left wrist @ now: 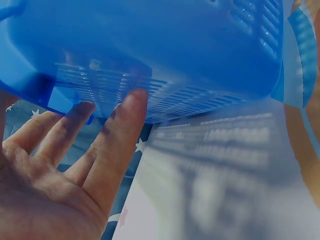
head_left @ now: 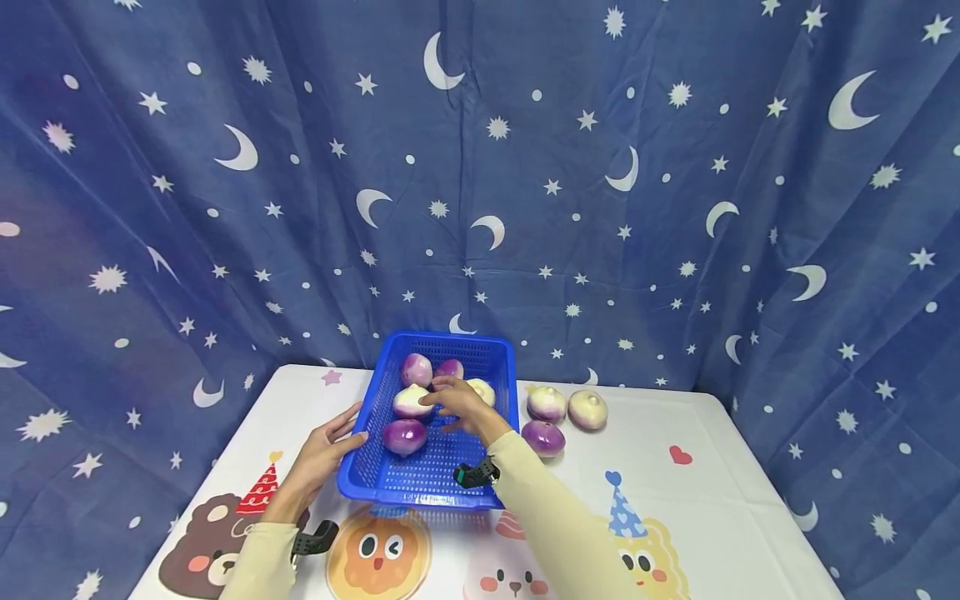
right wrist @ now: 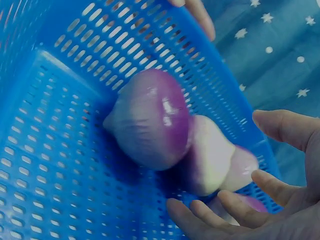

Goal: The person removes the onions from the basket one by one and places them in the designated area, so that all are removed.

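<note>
A blue plastic basket (head_left: 442,492) with slotted walls holds several onions, among them a purple onion (head_left: 405,437), a white and purple onion (head_left: 412,403) and a pale onion (head_left: 481,391). At its left wall my left hand (head_left: 322,454) holds the rim, thumb over the edge and fingers along the outside; in the left wrist view those fingers (left wrist: 120,135) lie against the slotted side. My right hand (head_left: 461,404) is inside the basket above the onions, fingers spread. In the right wrist view nothing sits in its grasp, and the nearest onion (right wrist: 155,120) lies apart from the fingertips.
Right of the basket, two pale onions (head_left: 587,410) and a purple onion (head_left: 543,438) lie on the white table cover (head_left: 675,500), which has cartoon prints. A blue curtain (head_left: 480,183) with moons and stars hangs behind the table.
</note>
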`<state>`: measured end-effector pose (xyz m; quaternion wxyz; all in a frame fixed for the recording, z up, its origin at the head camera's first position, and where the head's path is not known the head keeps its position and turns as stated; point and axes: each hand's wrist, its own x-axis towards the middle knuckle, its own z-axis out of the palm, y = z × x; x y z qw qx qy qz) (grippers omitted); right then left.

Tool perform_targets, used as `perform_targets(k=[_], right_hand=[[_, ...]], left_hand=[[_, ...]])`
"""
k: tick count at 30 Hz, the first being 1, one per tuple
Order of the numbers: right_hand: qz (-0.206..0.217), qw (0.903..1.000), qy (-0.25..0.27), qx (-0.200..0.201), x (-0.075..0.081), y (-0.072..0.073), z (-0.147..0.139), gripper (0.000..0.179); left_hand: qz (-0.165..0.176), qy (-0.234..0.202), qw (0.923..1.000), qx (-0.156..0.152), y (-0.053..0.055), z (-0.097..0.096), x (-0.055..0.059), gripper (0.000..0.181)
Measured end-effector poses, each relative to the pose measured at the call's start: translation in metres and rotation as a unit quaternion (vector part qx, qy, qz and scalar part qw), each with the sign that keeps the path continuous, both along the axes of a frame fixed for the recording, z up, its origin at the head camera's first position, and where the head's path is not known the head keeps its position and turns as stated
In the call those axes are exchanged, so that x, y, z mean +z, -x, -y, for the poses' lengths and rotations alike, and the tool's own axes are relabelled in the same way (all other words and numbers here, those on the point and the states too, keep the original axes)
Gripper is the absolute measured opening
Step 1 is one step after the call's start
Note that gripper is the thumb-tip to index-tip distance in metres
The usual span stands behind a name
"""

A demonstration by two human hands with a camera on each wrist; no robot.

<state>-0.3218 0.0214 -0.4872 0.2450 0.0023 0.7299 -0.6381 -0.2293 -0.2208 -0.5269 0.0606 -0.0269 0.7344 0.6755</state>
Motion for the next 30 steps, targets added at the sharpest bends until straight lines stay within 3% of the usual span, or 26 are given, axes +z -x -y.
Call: perform_targets(k=[12, 18, 30], right_hand=[[-0.006, 0.9989, -0.04, -0.024, -0.02, 0.004, 0.016, 0.079], [-0.012, 0.9988, -0.027, -0.04, -0.028, 0.007, 0.022, 0.08], [-0.039, 0.9991, 0.005, -0.017, -0.037, 0.015, 0.027, 0.066]], left_hand=[[0.005, 0.013, 0.9999, 0.002, 0.0, 0.0, 0.001, 0.063], [0.007, 0.018, 0.9998, 0.007, -0.002, -0.001, 0.002, 0.064], [0.006, 0.014, 0.9999, 0.001, -0.002, 0.0, 0.004, 0.063]])
